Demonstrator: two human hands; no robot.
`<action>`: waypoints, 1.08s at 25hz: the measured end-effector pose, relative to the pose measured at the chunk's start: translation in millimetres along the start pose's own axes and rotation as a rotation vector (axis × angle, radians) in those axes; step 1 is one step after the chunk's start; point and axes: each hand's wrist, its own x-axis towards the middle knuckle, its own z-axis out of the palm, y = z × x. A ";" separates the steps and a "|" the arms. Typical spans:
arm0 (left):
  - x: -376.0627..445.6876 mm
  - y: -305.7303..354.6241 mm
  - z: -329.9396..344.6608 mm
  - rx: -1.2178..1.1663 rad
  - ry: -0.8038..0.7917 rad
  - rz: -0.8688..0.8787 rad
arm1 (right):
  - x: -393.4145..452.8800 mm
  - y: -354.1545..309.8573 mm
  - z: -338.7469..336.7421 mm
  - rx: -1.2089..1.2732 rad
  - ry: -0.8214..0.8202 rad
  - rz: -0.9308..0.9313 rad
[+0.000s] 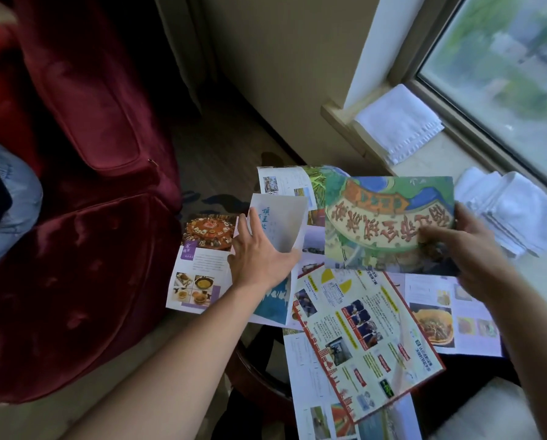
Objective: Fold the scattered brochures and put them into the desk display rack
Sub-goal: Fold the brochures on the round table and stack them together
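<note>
A red armchair (75,192) stands left, folded white towels (399,122) lie on the windowsill (450,160) beside the window (504,74).

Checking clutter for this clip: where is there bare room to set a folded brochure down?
Bare sill shows between the folded towel and the towel pile, plus the strip along the window frame. The table is crowded: overlapping brochures cover it under both hands.

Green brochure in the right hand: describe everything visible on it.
The green brochure is a glossy paper sheet printed with an illustrated map in greens and blues and a cream banner of large red characters, upside down to the camera. It is lifted, tilted above the other brochures. The right hand grips its right edge, thumb on the printed face. The left hand does not touch it.
</note>
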 end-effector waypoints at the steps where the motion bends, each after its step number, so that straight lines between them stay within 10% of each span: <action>1: -2.1 3.2 -0.8 0.004 0.001 0.002 | -10.0 -4.6 -4.5 -0.018 -0.059 -0.031; 19: -28.0 -0.7 -15.1 0.051 -0.049 0.132 | -34.6 9.6 -1.4 -0.313 -0.305 0.080; 27: -37.7 -1.8 -7.8 0.250 -0.083 0.247 | -29.9 -13.6 32.7 -0.818 -0.307 -0.030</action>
